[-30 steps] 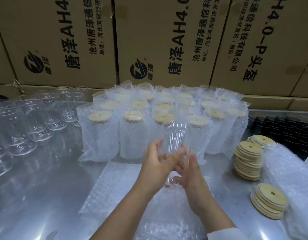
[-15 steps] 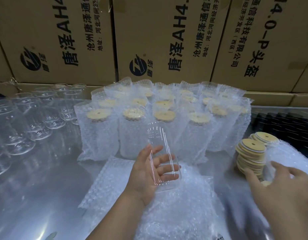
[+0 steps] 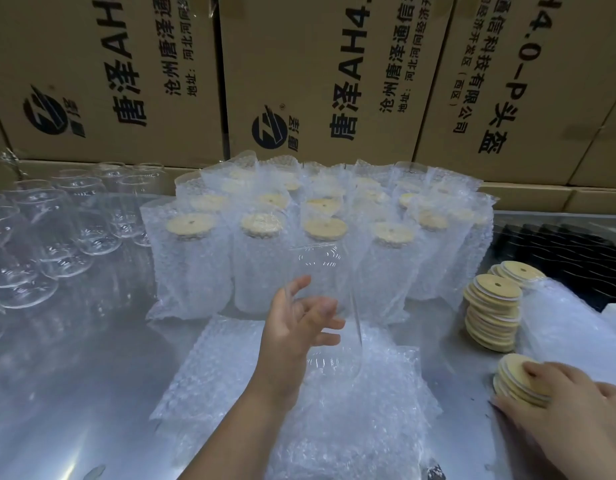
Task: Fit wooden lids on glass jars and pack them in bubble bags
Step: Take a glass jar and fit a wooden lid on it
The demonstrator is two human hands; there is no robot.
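Hands: two. The left hand (image 3: 292, 327) curls thumb and fingers round one jar (image 3: 337, 278). The right hand (image 3: 573, 407) lies over the low stack (image 3: 514, 379), fingers on the top lid and thumb at its near edge.
Position: the jar is held above the flat bags (image 3: 351, 420) at mid-table (image 3: 74, 375), in front of the packed jars (image 3: 195, 265).
Axis: long axis near upright, mouth up and tipped slightly left.
Lids: three stacks at right. These are the low stack, a tall stack (image 3: 493, 313) behind it, and a third stack (image 3: 519, 271) farther back.
Packed: four lidded packed jars in the front row. The rows behind blur together and cannot be counted.
Left side: empty jars (image 3: 67, 247) crowd the table, cut off by the edge and too blurred to count.
Backdrop: three printed cartons (image 3: 334, 64), tops cut off.
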